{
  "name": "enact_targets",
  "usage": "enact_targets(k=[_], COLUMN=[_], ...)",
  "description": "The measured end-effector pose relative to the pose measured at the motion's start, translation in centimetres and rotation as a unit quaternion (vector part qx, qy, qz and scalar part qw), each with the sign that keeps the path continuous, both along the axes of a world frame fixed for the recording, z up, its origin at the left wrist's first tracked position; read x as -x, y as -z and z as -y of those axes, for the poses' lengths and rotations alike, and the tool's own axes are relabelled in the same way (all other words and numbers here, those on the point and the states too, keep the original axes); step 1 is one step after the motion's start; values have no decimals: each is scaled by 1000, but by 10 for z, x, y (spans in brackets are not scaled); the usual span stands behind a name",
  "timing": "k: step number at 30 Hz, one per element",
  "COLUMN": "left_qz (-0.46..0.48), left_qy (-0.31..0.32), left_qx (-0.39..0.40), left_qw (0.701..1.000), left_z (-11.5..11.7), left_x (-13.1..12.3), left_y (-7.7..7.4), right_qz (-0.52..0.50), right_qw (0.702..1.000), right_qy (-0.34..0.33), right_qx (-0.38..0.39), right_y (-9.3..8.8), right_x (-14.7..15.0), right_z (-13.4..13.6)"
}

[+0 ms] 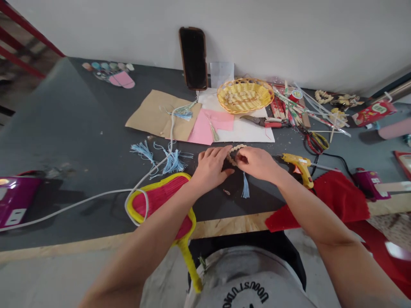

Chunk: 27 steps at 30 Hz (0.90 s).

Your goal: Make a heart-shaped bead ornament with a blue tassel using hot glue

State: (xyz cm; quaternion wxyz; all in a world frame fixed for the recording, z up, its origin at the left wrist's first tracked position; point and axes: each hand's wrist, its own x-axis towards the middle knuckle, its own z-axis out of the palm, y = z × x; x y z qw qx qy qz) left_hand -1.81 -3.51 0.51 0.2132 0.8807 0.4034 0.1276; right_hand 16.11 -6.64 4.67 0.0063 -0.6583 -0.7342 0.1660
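A small ring of beige beads, like a bracelet (238, 147), lies on the dark table between my hands. My left hand (212, 167) grips its left side, with the fingertips at the beads and the thumb lower down. My right hand (259, 163) is pinched closed at the ring's right side; its fingertips are partly hidden. A light blue tassel (245, 186) hangs out below my right hand onto the table. Left of my left hand lie more blue tassels (173, 161). A yellow-rimmed, pink racket-shaped piece (157, 194) is under my left forearm.
A white cable (96, 196) crosses the left side. Behind are a wicker basket (245, 96), pliers (265, 122), brown paper (157, 113) and a leaning phone (194, 57). To the right are a yellow glue gun (298, 164), scissors (316, 142) and red cloth (340, 194).
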Motion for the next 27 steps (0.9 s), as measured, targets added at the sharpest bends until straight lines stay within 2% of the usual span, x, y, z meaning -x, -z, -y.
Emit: enact_targets(k=[3, 7, 14, 18, 22, 25, 27], left_qz=[13, 26, 36, 36, 32, 32, 29], left_qy=[14, -2, -13, -9, -9, -11, -11], left_qx=[-16, -27, -45, -43, -34, -37, -40], left_qw=[1000, 999, 998, 998, 999, 999, 999], left_z=[1, 1, 2, 1, 1, 1, 1], left_x=[-2, -4, -5, -4, -5, -5, -5], left_y=[1, 5, 7, 6, 6, 6, 5], right_qz=[-13, -24, -54, -92, -126, -132, -141], right_qw=[1000, 1000, 997, 994, 989, 986, 984], right_qy=[8, 13, 30, 43, 74, 97, 88], right_qx=[6, 2, -38, -50, -29, 12, 65], right_y=[4, 8, 3, -2, -6, -8, -10], right_x=[-2, -1, -11, -26, -45, -61, -70], right_z=[4, 6, 19, 43, 75, 101, 118])
